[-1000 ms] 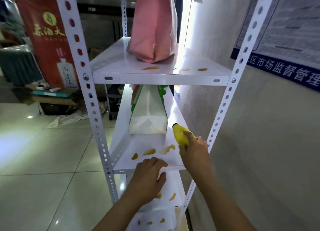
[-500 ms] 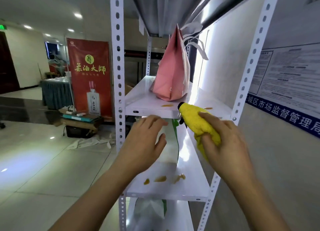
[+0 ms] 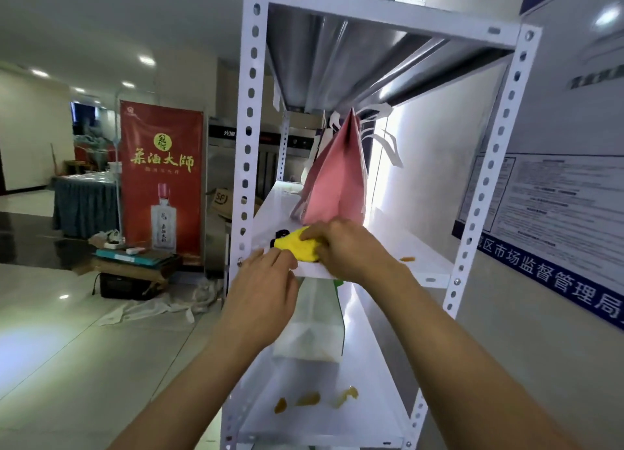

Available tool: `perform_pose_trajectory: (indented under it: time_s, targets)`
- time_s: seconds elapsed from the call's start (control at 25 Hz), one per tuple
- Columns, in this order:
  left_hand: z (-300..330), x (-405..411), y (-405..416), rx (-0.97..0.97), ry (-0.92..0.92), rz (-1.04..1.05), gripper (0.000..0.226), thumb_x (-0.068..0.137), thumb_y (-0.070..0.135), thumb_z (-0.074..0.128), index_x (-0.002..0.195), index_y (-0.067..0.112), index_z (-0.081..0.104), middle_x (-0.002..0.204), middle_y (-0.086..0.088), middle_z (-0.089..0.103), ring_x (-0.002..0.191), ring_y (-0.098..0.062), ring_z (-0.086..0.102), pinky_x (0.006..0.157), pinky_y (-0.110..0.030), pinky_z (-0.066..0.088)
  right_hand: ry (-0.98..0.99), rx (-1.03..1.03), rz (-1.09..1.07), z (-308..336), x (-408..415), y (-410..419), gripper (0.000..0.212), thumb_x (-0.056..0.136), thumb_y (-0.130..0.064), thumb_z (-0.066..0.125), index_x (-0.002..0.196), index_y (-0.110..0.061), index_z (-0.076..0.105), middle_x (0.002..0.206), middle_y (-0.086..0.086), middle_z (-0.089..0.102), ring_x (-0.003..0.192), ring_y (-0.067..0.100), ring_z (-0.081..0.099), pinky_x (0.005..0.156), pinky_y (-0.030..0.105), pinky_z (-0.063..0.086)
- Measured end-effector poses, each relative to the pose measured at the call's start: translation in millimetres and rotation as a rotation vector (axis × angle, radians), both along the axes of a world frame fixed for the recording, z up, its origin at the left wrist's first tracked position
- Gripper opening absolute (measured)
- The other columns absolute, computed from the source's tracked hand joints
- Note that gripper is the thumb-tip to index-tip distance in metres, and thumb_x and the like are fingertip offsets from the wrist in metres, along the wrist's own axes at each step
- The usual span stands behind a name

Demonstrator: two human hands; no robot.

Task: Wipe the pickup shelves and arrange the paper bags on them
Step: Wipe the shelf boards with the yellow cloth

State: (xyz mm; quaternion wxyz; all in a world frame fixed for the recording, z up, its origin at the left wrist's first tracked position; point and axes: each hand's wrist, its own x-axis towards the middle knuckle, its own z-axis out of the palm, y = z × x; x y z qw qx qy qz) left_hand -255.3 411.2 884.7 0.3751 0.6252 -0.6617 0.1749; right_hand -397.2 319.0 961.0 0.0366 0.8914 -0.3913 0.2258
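Both hands have risen from the lower shelf level to the upper shelf (image 3: 418,253) of the white rack (image 3: 248,112). Now the right hand (image 3: 344,247) presses the yellow cloth (image 3: 300,247) onto that shelf's front edge, fingers curled over the cloth's top. Just left of the cloth, the left hand (image 3: 266,280) rests on the shelf's front lip with fingers relaxed and holding nothing.

Directly behind the cloth a pink paper bag (image 3: 337,183) stands upright on the same shelf, its white handles up. To the right of the cloth, further along this shelf, an orange smear (image 3: 407,258) remains. One level below, a white and green paper bag (image 3: 314,328) stands on the lower shelf (image 3: 371,416), with three orange smears (image 3: 312,400) in front of it. Well left of the rack, a red banner (image 3: 162,179) stands on the tiled floor (image 3: 67,365).
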Motion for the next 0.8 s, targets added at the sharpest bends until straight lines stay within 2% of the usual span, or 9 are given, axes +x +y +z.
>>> perform_pose_trajectory:
  time_s: [0.12, 0.24, 0.4, 0.56, 0.64, 0.72, 0.8]
  targets:
    - [-3.3, 1.8, -5.2, -0.014, 0.004, -0.018, 0.012, 0.091, 0.011, 0.053, 0.098, 0.013, 0.063, 0.098, -0.005, 0.062, 0.087, -0.029, 0.057, 0.078, -0.041, 0.042, -0.028, 0.112, -0.012, -7.5, -0.9, -8.8, 0.039, 0.101, -0.03, 0.045, 0.136, -0.037, 0.061, 0.142, 0.003, 0.059, 0.121, 0.03, 0.057, 0.104, 0.04, 0.047]
    - [-3.1, -3.3, -14.0, -0.053, 0.027, 0.016, 0.015, 0.092, 0.013, 0.052, 0.103, 0.015, 0.062, 0.099, -0.003, 0.06, 0.087, -0.026, 0.055, 0.079, -0.041, 0.043, -0.041, 0.054, -0.053, -10.4, 1.6, -7.2, 0.04, 0.097, -0.051, 0.047, 0.133, -0.041, 0.061, 0.127, 0.0, 0.067, 0.11, 0.028, 0.061, 0.094, 0.04, 0.051]
    - [-6.4, -5.7, -20.0, -0.102, 0.064, -0.002, 0.013, 0.091, 0.01, 0.054, 0.101, 0.014, 0.062, 0.098, -0.004, 0.062, 0.087, -0.025, 0.055, 0.078, -0.041, 0.047, -0.041, -0.003, -0.081, -11.1, -10.1, -4.9, 0.036, 0.099, -0.044, 0.05, 0.132, -0.041, 0.062, 0.122, 0.003, 0.069, 0.093, 0.024, 0.058, 0.078, 0.033, 0.045]
    - [-11.4, -2.1, -22.0, -0.138, 0.093, -0.013, 0.011, 0.09, 0.01, 0.058, 0.099, 0.013, 0.062, 0.095, -0.003, 0.061, 0.086, -0.023, 0.053, 0.075, -0.04, 0.047, -0.009, -0.02, -0.19, -14.6, -52.7, 3.5, 0.034, 0.099, -0.048, 0.046, 0.129, -0.048, 0.061, 0.124, 0.001, 0.069, 0.099, 0.026, 0.063, 0.075, 0.032, 0.041]
    - [-13.2, -2.4, -23.2, -0.148, 0.099, -0.008, 0.012, 0.089, 0.009, 0.061, 0.101, 0.012, 0.063, 0.096, -0.003, 0.062, 0.087, -0.023, 0.053, 0.076, -0.038, 0.046, -0.012, 0.017, -0.243, -13.7, -72.6, 8.8, 0.035, 0.1, -0.053, 0.041, 0.129, -0.05, 0.06, 0.125, -0.002, 0.069, 0.094, 0.022, 0.062, 0.071, 0.028, 0.041]
    - [-15.0, -3.3, -24.1, -0.17, 0.099, 0.0, 0.013, 0.088, 0.009, 0.062, 0.101, 0.012, 0.063, 0.096, -0.002, 0.062, 0.087, -0.023, 0.054, 0.076, -0.038, 0.046, -0.048, 0.084, -0.273, -9.1, -80.7, 13.0, 0.053, 0.093, -0.068, 0.026, 0.128, -0.05, 0.062, 0.123, -0.005, 0.07, 0.083, 0.016, 0.055, 0.065, 0.024, 0.038]
    - [-16.7, -5.5, -24.6, -0.187, 0.085, 0.016, 0.015, 0.087, 0.01, 0.063, 0.102, 0.012, 0.064, 0.096, -0.003, 0.062, 0.086, -0.024, 0.053, 0.076, -0.039, 0.047, -0.039, 0.095, -0.288, -4.2, -75.9, 14.6, 0.074, 0.079, -0.077, 0.015, 0.124, -0.047, 0.066, 0.119, -0.001, 0.071, 0.084, 0.02, 0.058, 0.064, 0.026, 0.04]
